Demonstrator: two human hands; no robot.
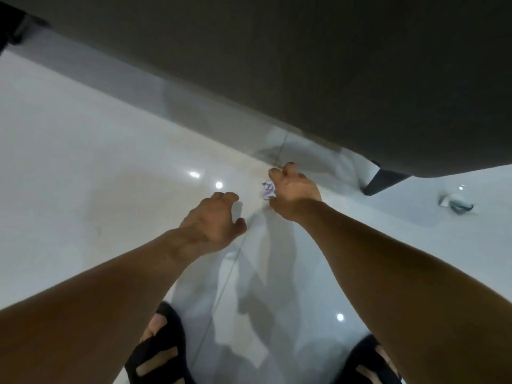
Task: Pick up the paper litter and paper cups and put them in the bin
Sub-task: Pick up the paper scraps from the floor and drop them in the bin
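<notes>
Dark furniture point(332, 65), upper frame, on a black leg point(383, 180). Glossy white floor point(83, 162). Black sandals point(159, 353), lower edge.

Left hand point(213, 220): above the floor, fingers loosely curled, holding nothing.

Right hand point(295, 189): further forward, near the furniture's edge, fingers and thumb arched.

Crumpled paper point(268, 190): white and purple, between the right thumb and fingers, just beyond the left hand; firm grasp cannot be told.

Small pale blurred object point(455, 202): far right floor.
</notes>
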